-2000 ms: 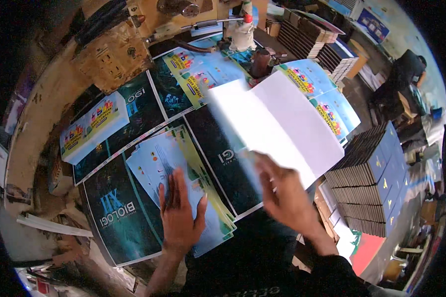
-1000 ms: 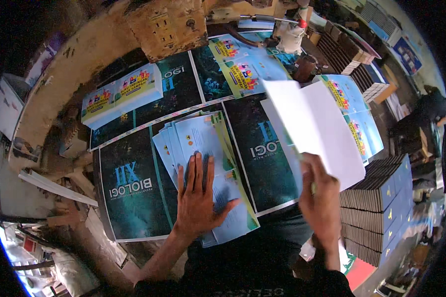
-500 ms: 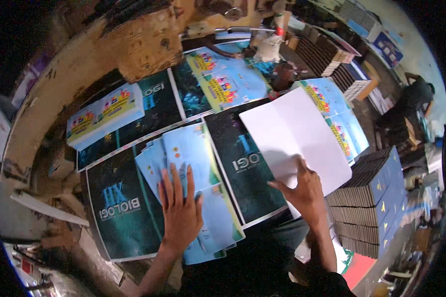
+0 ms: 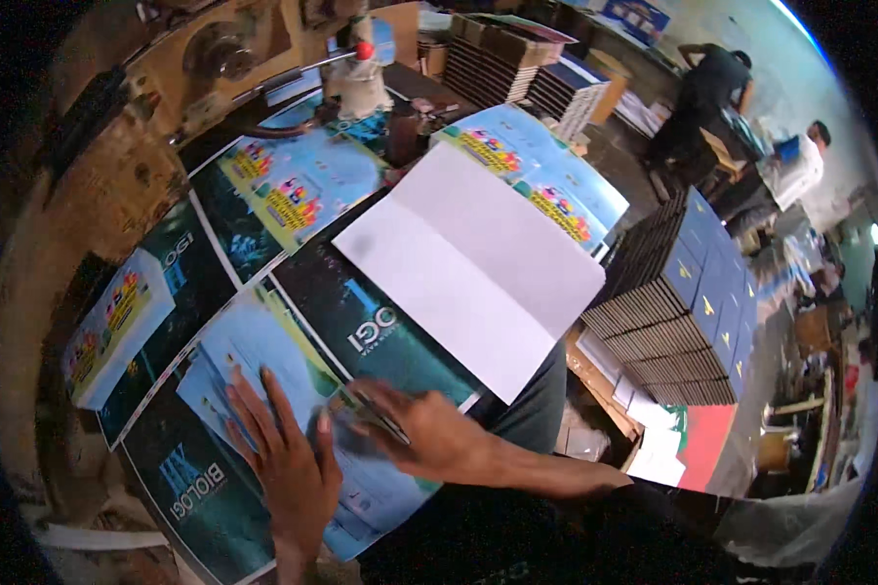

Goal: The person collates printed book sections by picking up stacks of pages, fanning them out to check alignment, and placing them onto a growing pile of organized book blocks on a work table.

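Note:
My left hand (image 4: 288,453) lies flat with fingers spread on a fanned pile of light-blue printed covers (image 4: 234,346). Beside it, my right hand (image 4: 429,434) reaches across to the right edge of this pile. Its fingers are curled and smeared by motion, so whether they grip a cover's edge is unclear. An opened white sheet with a crease down its middle (image 4: 498,253) rests to the right of the pile. Under both spread large dark-green printed sheets (image 4: 380,341).
A block of light-blue covers (image 4: 122,327) stands at the left. More blue-and-yellow covers (image 4: 302,175) lie farther back, others (image 4: 546,171) behind the white sheet. Tall stacks of blue-covered books (image 4: 673,292) rise at the right. Machinery (image 4: 224,58) borders the far left. Two people are in the background.
My right hand has left the white sheet and moved left to the cover pile. My left hand stays flat on the covers. The view has turned right, bringing a second person into sight.

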`<state>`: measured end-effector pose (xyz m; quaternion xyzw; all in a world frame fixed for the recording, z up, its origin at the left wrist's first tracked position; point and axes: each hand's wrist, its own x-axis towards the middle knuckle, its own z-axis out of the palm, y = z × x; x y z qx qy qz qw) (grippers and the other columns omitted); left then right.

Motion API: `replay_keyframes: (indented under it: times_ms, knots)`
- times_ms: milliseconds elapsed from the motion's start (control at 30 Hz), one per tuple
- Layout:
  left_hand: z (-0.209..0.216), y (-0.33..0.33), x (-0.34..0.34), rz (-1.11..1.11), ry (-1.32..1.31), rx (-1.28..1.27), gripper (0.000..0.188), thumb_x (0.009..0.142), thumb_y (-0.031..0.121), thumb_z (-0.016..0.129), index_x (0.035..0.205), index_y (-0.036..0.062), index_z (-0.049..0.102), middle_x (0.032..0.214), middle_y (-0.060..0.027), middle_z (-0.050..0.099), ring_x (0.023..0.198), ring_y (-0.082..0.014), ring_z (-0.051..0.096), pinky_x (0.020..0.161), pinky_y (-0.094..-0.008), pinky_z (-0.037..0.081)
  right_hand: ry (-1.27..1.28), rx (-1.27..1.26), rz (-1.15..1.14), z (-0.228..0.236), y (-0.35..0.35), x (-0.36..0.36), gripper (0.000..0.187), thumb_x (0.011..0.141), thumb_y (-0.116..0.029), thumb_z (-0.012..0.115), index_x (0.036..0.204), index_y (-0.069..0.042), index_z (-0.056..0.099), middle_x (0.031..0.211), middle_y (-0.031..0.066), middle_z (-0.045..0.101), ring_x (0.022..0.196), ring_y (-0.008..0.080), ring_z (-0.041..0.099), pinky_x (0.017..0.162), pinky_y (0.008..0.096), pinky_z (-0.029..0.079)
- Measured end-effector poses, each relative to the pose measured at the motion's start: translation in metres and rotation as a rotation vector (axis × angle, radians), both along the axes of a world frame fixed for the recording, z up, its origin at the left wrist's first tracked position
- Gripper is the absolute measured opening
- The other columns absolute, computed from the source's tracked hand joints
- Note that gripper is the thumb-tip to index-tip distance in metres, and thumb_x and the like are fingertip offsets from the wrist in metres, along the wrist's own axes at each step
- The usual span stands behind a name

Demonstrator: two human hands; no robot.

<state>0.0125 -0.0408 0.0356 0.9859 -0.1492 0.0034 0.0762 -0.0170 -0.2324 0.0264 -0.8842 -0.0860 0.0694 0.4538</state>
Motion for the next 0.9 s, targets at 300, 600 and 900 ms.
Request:
replay_keyframes:
  times_ms: [300,600,900]
  knots:
    - [-0.032,0.011,-0.003,-0.06,-0.109,0.216,0.065,0.108,0.034,0.039,0.157,-0.0072,0.024,0.165,-0.0252,0.023,0.155,-0.0391,0.018,0.125,-0.0588,0.011,-0.03,-0.42,-0.211,0.019,-0.093,0.027,0.059,0.09,-0.028,0.074,0.136,0.002,0.052,0.104,0.0299,0.068,0.095,0.0465,0.068,0.085,0.0506,0.055]
    - [0.018,-0.004,0.003,-0.066,0.1,-0.991,0.077,0.106,0.033,0.046,0.158,-0.0099,0.011,0.162,-0.0386,0.011,0.152,-0.0533,0.01,0.125,-0.0533,0.011,-0.064,0.452,-0.074,0.048,-0.012,0.005,0.047,0.095,0.0,0.058,0.141,-0.002,0.052,0.084,0.0138,0.063,0.067,0.0152,0.063,0.06,0.0317,0.048]
    - [-0.039,0.026,0.009,-0.09,-0.027,0.039,0.074,0.098,0.026,0.04,0.154,-0.018,0.018,0.165,-0.0319,0.016,0.157,-0.0401,0.009,0.124,-0.0593,-0.001,-0.226,0.014,0.271,-0.029,0.036,-0.018,0.111,0.09,-0.044,0.074,0.155,0.015,0.005,0.163,0.0349,0.009,0.153,0.047,0.016,0.124,0.0482,0.025]
